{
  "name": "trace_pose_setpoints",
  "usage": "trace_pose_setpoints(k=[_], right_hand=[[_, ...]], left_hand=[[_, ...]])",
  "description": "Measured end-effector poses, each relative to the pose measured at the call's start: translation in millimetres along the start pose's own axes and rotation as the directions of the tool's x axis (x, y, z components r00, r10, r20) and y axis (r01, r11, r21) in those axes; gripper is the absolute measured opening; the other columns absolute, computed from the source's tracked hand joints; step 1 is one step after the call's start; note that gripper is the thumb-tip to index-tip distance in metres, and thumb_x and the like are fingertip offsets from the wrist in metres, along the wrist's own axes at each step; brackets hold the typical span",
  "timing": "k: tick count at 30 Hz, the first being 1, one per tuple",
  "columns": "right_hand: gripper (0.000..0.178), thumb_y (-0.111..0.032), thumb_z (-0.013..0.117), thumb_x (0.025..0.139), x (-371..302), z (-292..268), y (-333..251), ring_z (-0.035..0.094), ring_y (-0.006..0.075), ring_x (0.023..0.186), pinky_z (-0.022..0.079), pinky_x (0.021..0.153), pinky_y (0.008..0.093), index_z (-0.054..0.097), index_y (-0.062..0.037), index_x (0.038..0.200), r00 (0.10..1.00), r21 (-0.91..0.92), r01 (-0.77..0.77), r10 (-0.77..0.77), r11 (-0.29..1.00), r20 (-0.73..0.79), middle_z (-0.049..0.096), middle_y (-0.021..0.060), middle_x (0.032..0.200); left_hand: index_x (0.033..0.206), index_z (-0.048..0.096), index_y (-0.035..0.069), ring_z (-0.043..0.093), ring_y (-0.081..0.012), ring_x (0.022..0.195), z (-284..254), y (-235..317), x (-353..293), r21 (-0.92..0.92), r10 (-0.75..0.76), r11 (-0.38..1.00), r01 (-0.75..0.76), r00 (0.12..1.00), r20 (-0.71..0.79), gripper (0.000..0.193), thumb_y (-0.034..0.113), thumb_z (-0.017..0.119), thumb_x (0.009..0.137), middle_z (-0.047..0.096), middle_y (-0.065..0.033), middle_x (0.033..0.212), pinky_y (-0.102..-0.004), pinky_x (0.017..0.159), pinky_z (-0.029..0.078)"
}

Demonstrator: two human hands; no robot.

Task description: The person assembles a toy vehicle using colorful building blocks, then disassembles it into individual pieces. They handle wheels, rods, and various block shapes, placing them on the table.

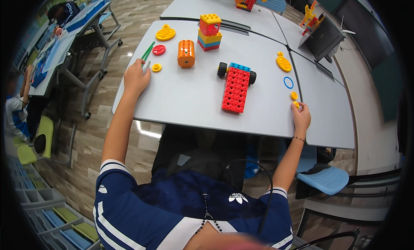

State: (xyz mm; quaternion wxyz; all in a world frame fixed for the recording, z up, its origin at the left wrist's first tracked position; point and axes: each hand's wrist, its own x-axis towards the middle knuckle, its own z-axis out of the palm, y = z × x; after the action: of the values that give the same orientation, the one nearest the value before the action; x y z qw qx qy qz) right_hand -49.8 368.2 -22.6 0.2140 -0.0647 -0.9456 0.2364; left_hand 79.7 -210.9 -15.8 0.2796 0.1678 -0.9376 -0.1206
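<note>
Green rod in left hand, right hand perhaps pinching yellow piece

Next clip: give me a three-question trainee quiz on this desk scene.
1. True or false: the red brick vehicle has black wheels at its far end.
2. Which hand grips the green rod? A) left hand B) right hand
3. Fill in: the right hand pinches a small ___ piece at the table edge.

Key: 1 true; 2 A; 3 yellow.
</note>
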Motion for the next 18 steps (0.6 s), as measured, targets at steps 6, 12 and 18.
trace_pose_setpoints(k=[6,12,18], right_hand=[[0.040,-0.040,0.072,0.075,0.2,-0.3,-1.0,0.058,0.0163,0.061,0.046,0.058,0.0328,0.067,-0.0091,0.100,1.000,-0.020,0.002,-0.001,1.000,0.003,0.057,0.0001,0.065],[0.039,-0.040,0.072,0.076,-0.7,-0.4,-2.4,0.058,0.0166,0.062,0.046,0.058,0.0328,0.067,-0.0100,0.101,1.000,-0.020,-0.013,0.014,1.000,0.005,0.057,0.0003,0.065],[0.039,-0.039,0.072,0.076,-0.3,-0.3,-1.5,0.057,0.0170,0.062,0.047,0.059,0.0329,0.067,-0.0102,0.102,1.000,-0.018,-0.015,0.015,1.000,0.017,0.056,0.0002,0.066]], left_hand=[[0.101,0.054,0.005,0.061,-0.0310,0.081,-1.9,-0.2,-2.1,0.021,-0.009,1.000,0.009,1.000,0.028,0.029,0.019,0.065,0.078,0.064,-0.0135,0.084,-0.0435,0.073,0.046],[0.102,0.054,0.005,0.061,-0.0319,0.085,-2.6,0.5,-3.2,0.019,0.000,1.000,0.000,1.000,0.015,0.030,0.019,0.065,0.078,0.065,-0.0145,0.089,-0.0442,0.075,0.046],[0.102,0.054,0.004,0.062,-0.0323,0.086,-2.2,-0.2,-4.4,0.024,-0.002,1.000,0.002,1.000,0.003,0.031,0.020,0.065,0.078,0.065,-0.0146,0.089,-0.0453,0.075,0.045]])
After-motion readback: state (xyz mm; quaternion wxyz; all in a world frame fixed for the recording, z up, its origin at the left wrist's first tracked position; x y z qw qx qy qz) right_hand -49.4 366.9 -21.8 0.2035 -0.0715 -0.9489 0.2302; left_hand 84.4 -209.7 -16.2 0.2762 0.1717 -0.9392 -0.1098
